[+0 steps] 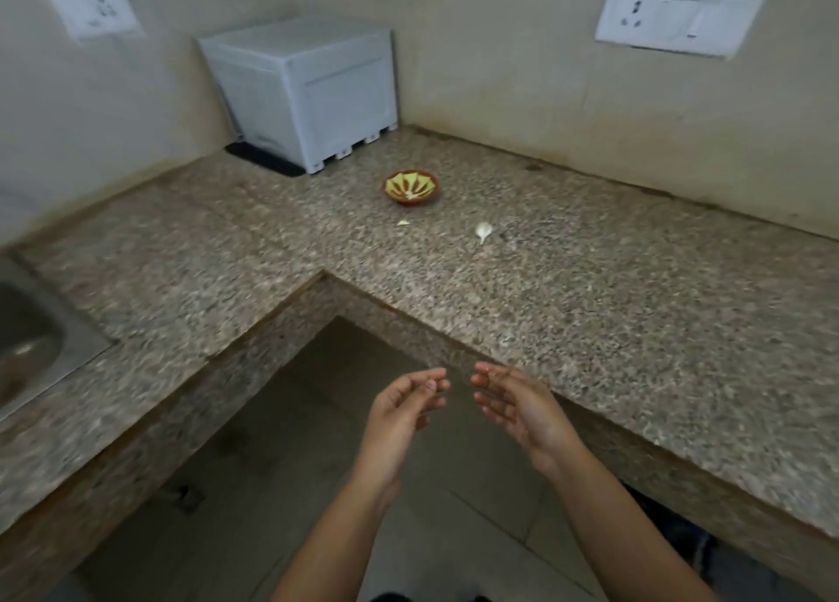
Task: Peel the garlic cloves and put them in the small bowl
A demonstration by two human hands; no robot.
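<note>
The left hand (399, 413) and the right hand (517, 408) are held in the air in front of the counter edge, above the floor, with the palms turned toward each other and the fingertips close but not touching. The fingers of both hands are loosely curled and half open. The picture is blurred here, so it cannot be told if something very small is pinched between them; no clove is seen in either hand.

Far ahead of the hands, on the speckled stone counter (635, 329), a white garlic clove (483, 230) lies alone. A small bit of peel (403, 223) lies to the left of it, also well beyond the hands. Still farther from the hands stands the small bowl (412, 187), red-brown outside with a yellow-green pattern inside. Something pale lies inside it, but what it is cannot be told.
</note>
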